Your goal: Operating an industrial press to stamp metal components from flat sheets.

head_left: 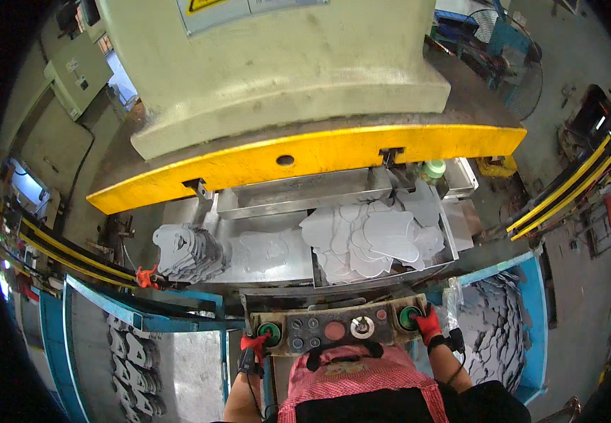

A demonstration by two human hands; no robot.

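A worn control box (334, 328) with several buttons lies in front of me. My left hand (254, 344), in a red glove, is closed at its left end, with the thumb side reaching to a green button (269, 334). At the opposite end my right hand (429, 327), also red-gloved, is closed by the other green button (409, 317). Some fingers of both hands are hidden. Beyond the box, flat grey cut-out plates (369, 240) lie in an overlapping pile on the right of the metal bed. A taller stack of shaped plates (189, 252) stands on its left.
A large press (284, 77) with a yellow front beam (305, 154) rises beyond the bed. Blue-framed bins hold more plates: the left bin (147, 321) and the right bin (534, 303). Yellow-black rails (566, 190) flank both sides. A red object (147, 277) sits at the bed's left corner.
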